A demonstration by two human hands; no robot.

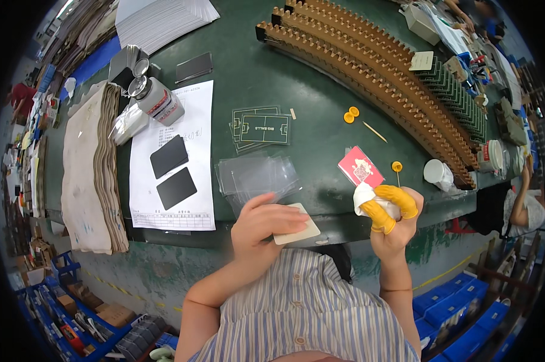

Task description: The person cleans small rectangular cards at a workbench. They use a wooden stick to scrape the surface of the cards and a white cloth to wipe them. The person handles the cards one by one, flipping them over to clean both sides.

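Observation:
A cream-coloured card [308,231] with rounded corners is gripped in my left hand [257,226] at the table's front edge, the fingers lying across its top. My right hand [399,226] wears yellow finger cots on some fingers and is closed on a white cloth [363,196]. Just beyond that cloth lies a red card [358,165] with a white pattern. Thin clear plastic sheets [260,175] are spread beyond my left hand. Farther back, green cards [266,128] printed with a pitch pattern overlap one another.
Two black cards [173,175] rest on a printed sheet [194,120] beside a metal-topped bottle [161,102]. Loose yellow finger cots [349,114] and a wooden stick [375,131] lie beyond the red card. Long brown notched racks [369,66] curve across the right; a white-lidded jar [435,172] stands nearby.

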